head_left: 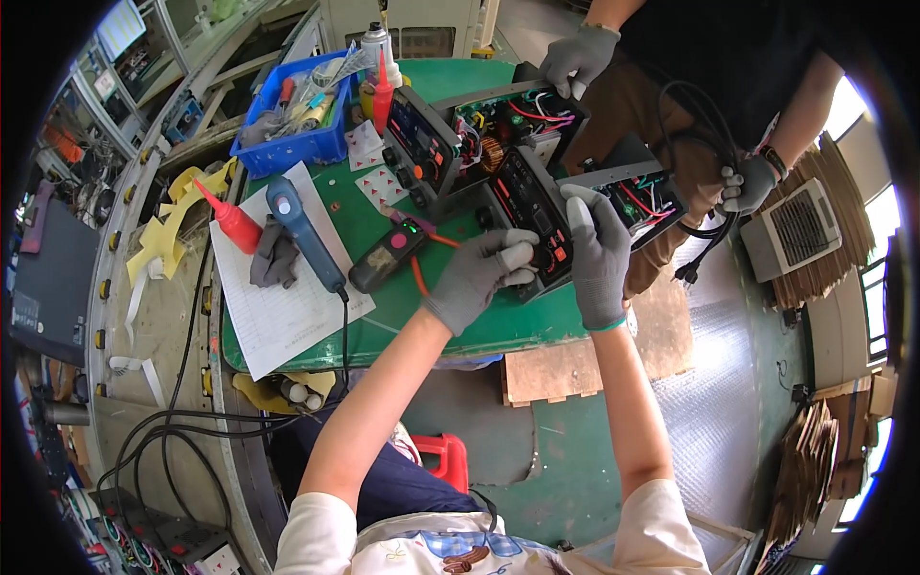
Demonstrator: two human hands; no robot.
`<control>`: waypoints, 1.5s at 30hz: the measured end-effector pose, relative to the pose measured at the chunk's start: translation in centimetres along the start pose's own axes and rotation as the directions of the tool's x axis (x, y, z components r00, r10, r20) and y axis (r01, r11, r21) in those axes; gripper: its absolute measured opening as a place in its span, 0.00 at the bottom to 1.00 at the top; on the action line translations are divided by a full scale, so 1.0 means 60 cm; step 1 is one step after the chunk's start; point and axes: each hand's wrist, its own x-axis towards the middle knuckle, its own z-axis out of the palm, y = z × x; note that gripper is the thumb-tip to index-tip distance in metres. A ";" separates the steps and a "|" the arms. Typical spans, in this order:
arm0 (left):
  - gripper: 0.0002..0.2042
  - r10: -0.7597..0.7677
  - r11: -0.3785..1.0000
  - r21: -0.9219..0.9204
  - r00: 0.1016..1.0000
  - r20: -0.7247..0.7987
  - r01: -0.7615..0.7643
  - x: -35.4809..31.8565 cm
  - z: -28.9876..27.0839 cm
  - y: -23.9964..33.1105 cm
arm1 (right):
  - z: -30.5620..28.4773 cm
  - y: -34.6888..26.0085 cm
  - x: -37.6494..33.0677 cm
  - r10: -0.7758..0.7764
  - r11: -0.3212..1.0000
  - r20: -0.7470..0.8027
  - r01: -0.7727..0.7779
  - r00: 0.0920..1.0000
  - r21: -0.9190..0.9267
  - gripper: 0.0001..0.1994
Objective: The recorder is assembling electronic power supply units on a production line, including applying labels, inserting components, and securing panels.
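Observation:
My left hand (481, 276), in a grey glove, rests on the lower corner of a black electronic unit (533, 205) with a red-marked front panel, fingers curled against it. My right hand (596, 255), also gloved, grips the unit's right side from above. The unit lies open at the edge of the green mat (479, 331), with wiring showing at its back. A second similar unit (431, 144) stands behind it. Another person's gloved hand (578, 59) holds that rear unit's casing; their other hand (747, 184) holds black cables (711, 225).
A black handheld tester (386, 256) with orange leads lies left of my hands. A blue electric screwdriver (303, 230), a grey glove (275, 255) and a red squeeze bottle (230, 218) lie on a paper sheet (278, 321). A blue bin (292, 110) of tools stands behind.

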 end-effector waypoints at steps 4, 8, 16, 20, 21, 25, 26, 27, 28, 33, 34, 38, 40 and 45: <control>0.14 0.018 0.999 0.029 0.999 -0.046 -0.016 -0.005 0.004 -0.006 | -0.003 -0.002 0.000 0.023 0.999 0.014 -0.023 1.000 0.024 0.09; 0.14 0.013 1.000 0.012 0.998 -0.061 -0.012 -0.018 0.010 -0.018 | -0.006 -0.004 -0.001 0.023 0.999 0.037 -0.024 0.999 0.022 0.11; 0.16 0.032 0.999 -0.028 0.995 -0.098 -0.034 -0.020 0.012 -0.024 | -0.004 0.003 0.000 0.020 0.998 0.025 -0.021 0.999 0.057 0.10; 0.15 0.021 0.995 -0.100 0.997 -0.078 -0.029 -0.026 0.013 -0.017 | -0.004 0.004 -0.001 0.035 0.996 0.025 -0.037 0.999 0.083 0.10; 0.15 -0.012 0.991 -0.134 0.997 -0.077 0.002 -0.026 0.015 -0.015 | -0.005 0.005 -0.001 0.035 0.996 0.019 -0.036 0.999 0.081 0.10; 0.15 -0.035 0.981 -0.193 0.994 -0.101 0.015 -0.024 0.023 -0.012 | -0.005 0.005 -0.001 0.056 0.997 0.013 -0.057 0.998 0.060 0.09; 0.15 -0.007 0.996 -0.084 0.992 -0.126 -0.003 -0.024 0.026 -0.012 | -0.004 0.005 -0.001 0.055 0.997 0.008 -0.056 0.998 0.062 0.09; 0.15 0.026 1.000 0.011 0.993 -0.116 -0.025 -0.024 0.027 -0.011 | -0.004 0.005 -0.001 0.060 0.997 -0.003 -0.060 0.998 0.056 0.09; 0.15 0.025 0.999 0.027 0.989 -0.147 -0.021 -0.023 0.027 -0.009 | -0.003 0.005 -0.001 0.053 0.996 0.003 -0.053 0.999 0.066 0.09; 0.15 0.025 1.000 -0.012 0.989 -0.144 -0.027 -0.026 0.017 0.000 | -0.004 0.006 -0.002 0.099 0.993 -0.005 -0.099 0.995 0.071 0.09; 0.15 0.023 1.000 -0.011 0.989 -0.144 -0.025 -0.026 0.016 -0.001 | -0.004 0.006 -0.002 0.098 0.992 0.003 -0.098 0.995 0.077 0.09; 0.16 0.054 0.995 0.088 0.991 -0.120 -0.044 -0.026 0.017 0.000 | -0.002 0.011 -0.001 0.050 0.997 -0.007 -0.049 0.999 0.058 0.09; 0.16 0.054 0.987 0.159 0.993 -0.107 -0.036 -0.026 0.020 -0.001 | 0.000 0.012 -0.001 0.042 0.997 -0.010 -0.041 0.999 0.058 0.09; 0.14 0.058 0.986 0.162 0.991 -0.122 -0.038 -0.020 0.023 0.002 | 0.000 0.013 0.001 0.038 0.999 -0.029 -0.038 0.999 0.026 0.09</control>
